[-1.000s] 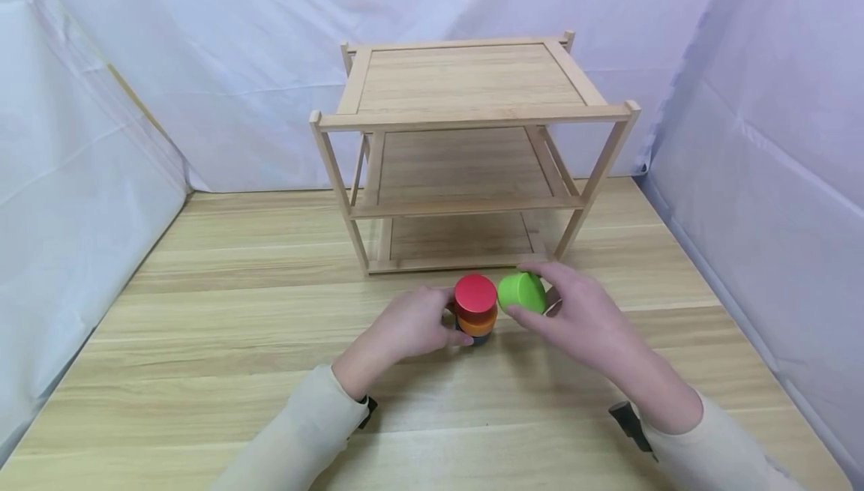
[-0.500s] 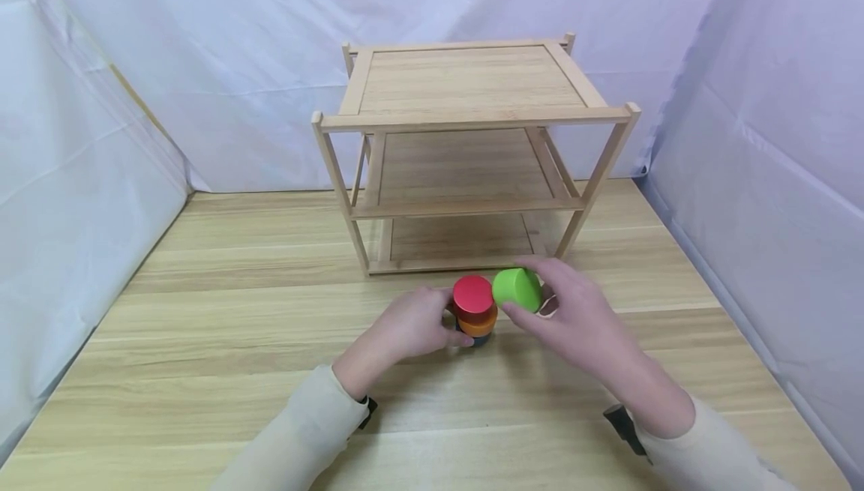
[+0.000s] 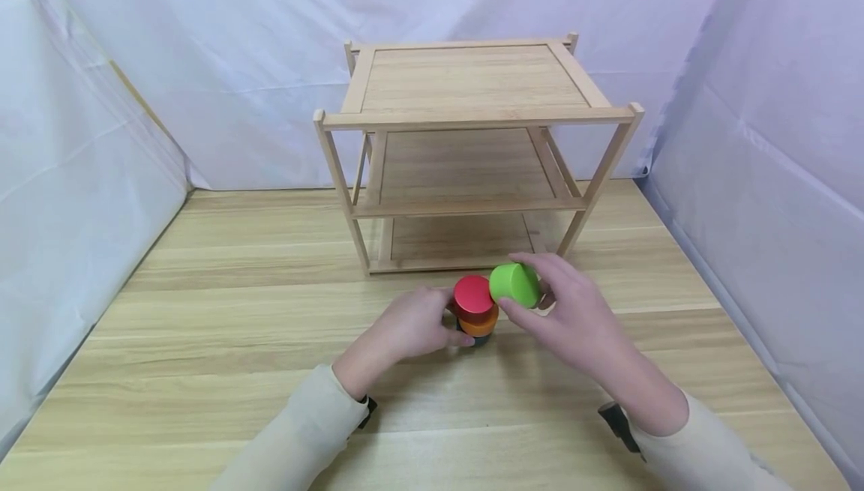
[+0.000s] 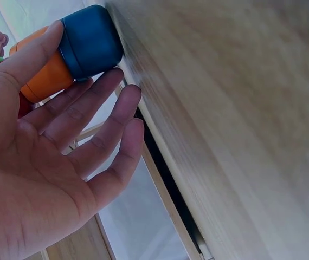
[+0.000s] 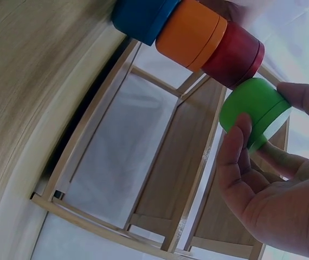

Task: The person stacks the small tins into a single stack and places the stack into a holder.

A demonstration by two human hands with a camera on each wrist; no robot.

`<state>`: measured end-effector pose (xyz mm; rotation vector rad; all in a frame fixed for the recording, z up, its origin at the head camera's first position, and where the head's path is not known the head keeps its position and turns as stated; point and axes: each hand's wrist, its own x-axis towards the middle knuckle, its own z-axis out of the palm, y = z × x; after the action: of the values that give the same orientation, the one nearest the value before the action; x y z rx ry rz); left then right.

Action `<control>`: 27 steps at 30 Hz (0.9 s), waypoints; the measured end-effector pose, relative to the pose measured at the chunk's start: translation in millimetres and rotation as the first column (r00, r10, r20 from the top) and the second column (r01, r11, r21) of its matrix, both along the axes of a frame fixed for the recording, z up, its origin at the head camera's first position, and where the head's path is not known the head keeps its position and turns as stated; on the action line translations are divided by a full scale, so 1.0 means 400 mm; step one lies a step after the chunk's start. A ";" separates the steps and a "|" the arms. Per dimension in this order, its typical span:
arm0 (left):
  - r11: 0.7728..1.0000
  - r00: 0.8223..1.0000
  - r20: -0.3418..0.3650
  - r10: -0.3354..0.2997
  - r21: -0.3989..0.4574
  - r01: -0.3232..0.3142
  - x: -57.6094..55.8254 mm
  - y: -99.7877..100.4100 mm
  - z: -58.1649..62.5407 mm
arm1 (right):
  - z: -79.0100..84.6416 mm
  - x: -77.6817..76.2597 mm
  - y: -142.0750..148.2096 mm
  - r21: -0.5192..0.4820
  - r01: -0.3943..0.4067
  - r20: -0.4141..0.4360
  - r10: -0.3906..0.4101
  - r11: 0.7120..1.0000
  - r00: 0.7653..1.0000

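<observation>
Small round lidded jars stand stacked on the table: a blue jar (image 4: 92,42) at the bottom, an orange jar (image 3: 478,324) above it, and a red jar (image 3: 473,296) on top. My left hand (image 3: 420,321) pinches the stack low down, its thumb (image 4: 49,46) lying over the orange and blue jars. The other left fingers spread loosely near the tabletop. In my right hand (image 3: 574,303) is a green jar (image 5: 255,111), pinched between thumb and fingers. It is tilted, and its edge is right at the red jar's upper rim.
A three-tier wooden rack (image 3: 472,118) stands just behind the stack, its lowest shelf close to the right hand. White cloth (image 3: 223,64) hangs at the back and both sides. The wooden tabletop (image 3: 236,311) extends left and right of the hands.
My right hand has moved slightly left and up with the green jar, from beside the red jar to its upper rim. The left hand and the stack have hardly moved.
</observation>
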<state>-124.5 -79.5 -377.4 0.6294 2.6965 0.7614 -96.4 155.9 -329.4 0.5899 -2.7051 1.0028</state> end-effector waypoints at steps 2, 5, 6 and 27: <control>1.000 1.000 -0.004 -0.002 -0.002 0.002 0.000 0.000 0.000 | 0.000 -0.001 0.000 -0.002 0.002 -0.004 -0.002 1.000 1.000; 1.000 1.000 -0.007 -0.004 -0.002 0.004 -0.001 0.001 0.001 | 0.001 0.000 0.003 -0.013 0.000 -0.004 -0.001 1.000 1.000; 1.000 1.000 -0.006 -0.003 0.000 0.003 0.000 0.001 0.001 | 0.002 0.000 0.003 -0.015 0.002 -0.009 -0.002 1.000 1.000; 1.000 0.999 -0.023 -0.023 -0.012 0.022 -0.002 -0.002 0.001 | 0.028 0.000 -0.052 -0.006 -0.083 -0.047 0.082 0.997 0.995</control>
<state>-125.4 -80.4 -377.1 0.6686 2.7080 0.7364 -96.5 135.0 -318.1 0.7200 -2.6545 1.0060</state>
